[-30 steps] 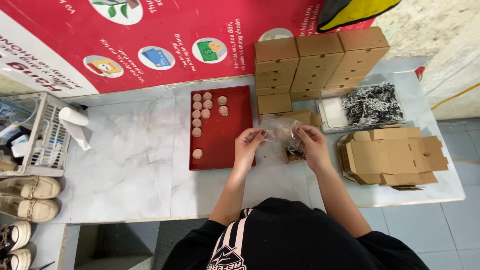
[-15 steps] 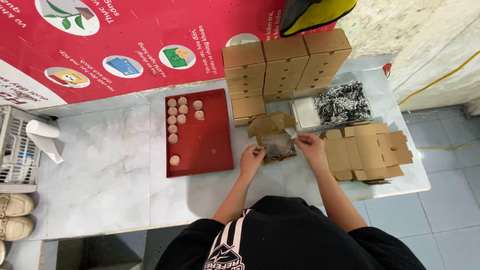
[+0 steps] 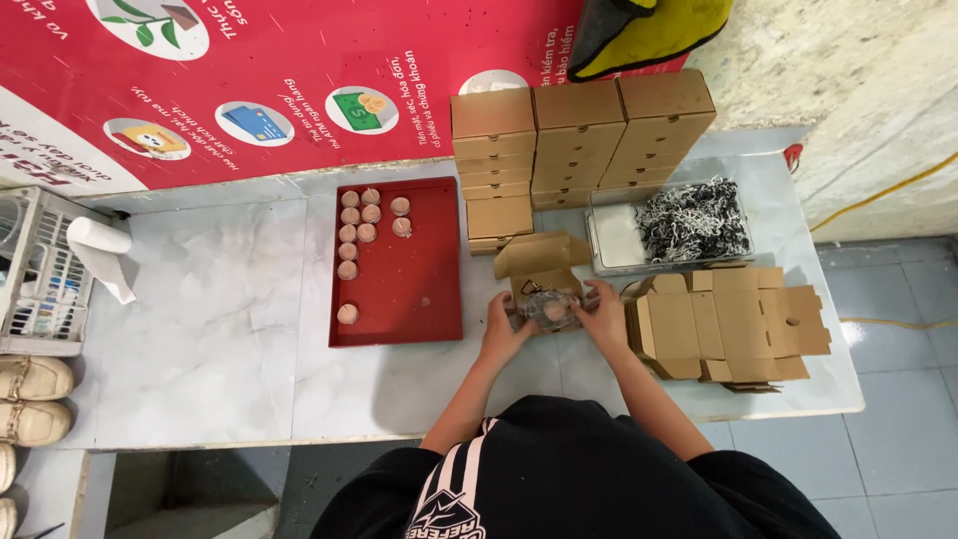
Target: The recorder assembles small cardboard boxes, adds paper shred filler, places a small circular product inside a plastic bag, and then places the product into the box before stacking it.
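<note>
A small open cardboard box (image 3: 534, 262) sits on the white table (image 3: 200, 339) with its lid flap raised. My left hand (image 3: 499, 324) and my right hand (image 3: 602, 311) press a clear wrapped bundle (image 3: 547, 308) with dark shreds and a round item at the box's front. Both hands grip the bundle from either side. A red tray (image 3: 419, 289) with several round tan items (image 3: 359, 225) lies just left of my left hand.
Stacks of closed cardboard boxes (image 3: 579, 135) stand at the back. A clear tray of black and white paper shreds (image 3: 689, 220) is behind a pile of flat unfolded boxes (image 3: 733, 324) on the right. A wire basket (image 3: 30, 274), a paper roll (image 3: 100, 250) and shoes (image 3: 30, 399) are far left.
The view has shifted left and closer. My hands have brought the wrapped bundle from the table top to the open box's front.
</note>
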